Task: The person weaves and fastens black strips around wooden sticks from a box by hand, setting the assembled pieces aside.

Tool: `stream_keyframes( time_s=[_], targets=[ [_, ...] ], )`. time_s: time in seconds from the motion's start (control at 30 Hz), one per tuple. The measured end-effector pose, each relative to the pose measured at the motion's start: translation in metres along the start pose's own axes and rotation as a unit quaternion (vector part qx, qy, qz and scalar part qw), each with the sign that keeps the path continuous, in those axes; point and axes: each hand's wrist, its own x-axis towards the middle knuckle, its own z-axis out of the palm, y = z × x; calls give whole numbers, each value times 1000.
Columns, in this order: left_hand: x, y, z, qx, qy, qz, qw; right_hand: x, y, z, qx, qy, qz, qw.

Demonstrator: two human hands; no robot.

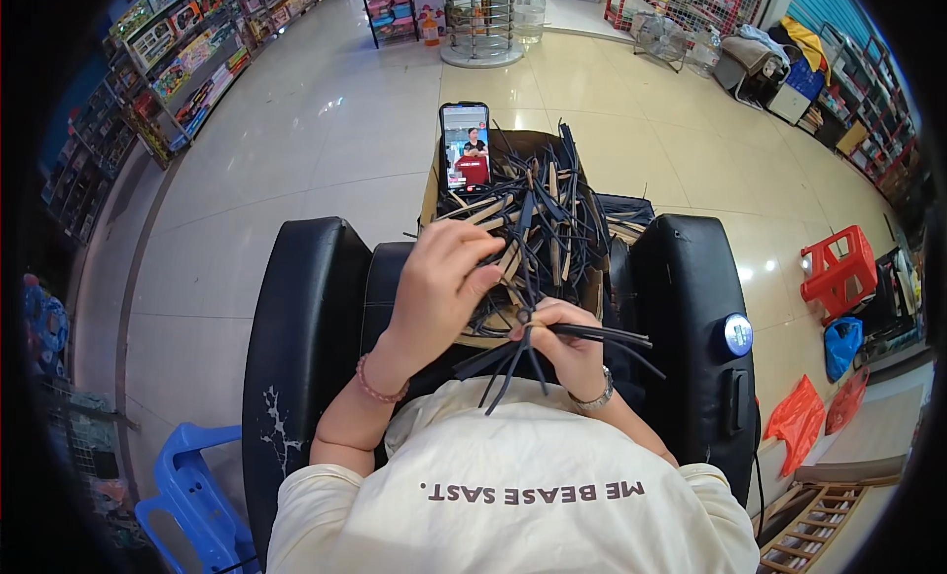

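My right hand (567,347) is closed on a bundle of thin black strips (508,355) in front of my chest. The strips fan out from a gathered point by my fingertips, some to the right and some down toward my shirt. My left hand (442,283) hovers up and left of the bundle, half curled, thumb and fingers apart, with nothing visible in it. Just beyond both hands stands a cardboard box (429,194) heaped with loose black and tan strips (552,204). A phone (466,145) with a lit screen leans upright at the box's far left corner.
Black padded armrests flank me, left (301,318) and right (686,308). A blue plastic chair (202,495) stands at lower left. To the right are a red stool (838,268) and plastic bags (794,421). Stocked shelves (178,51) and a round rack (480,27) stand farther off.
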Motion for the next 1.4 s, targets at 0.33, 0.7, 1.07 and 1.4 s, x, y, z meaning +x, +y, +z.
stream_keyframes(
  time_s=[0.33, 0.7, 1.07, 1.4],
  targets=[
    [-14, 12, 20, -247, -49, -270, 929, -2, -4, 4, 0, -87, 55, 995],
    [-24, 3, 33, -346, 84, -250, 900, -6, -3, 11, 116, -44, 76, 989],
    [-10, -5, 3, -138, 201, -100, 965, -9, 3, 6, 247, 26, 97, 964],
    [-35, 4, 32, -410, -147, -260, 862, -9, 3, 9, 218, 27, 106, 970]
  ],
)
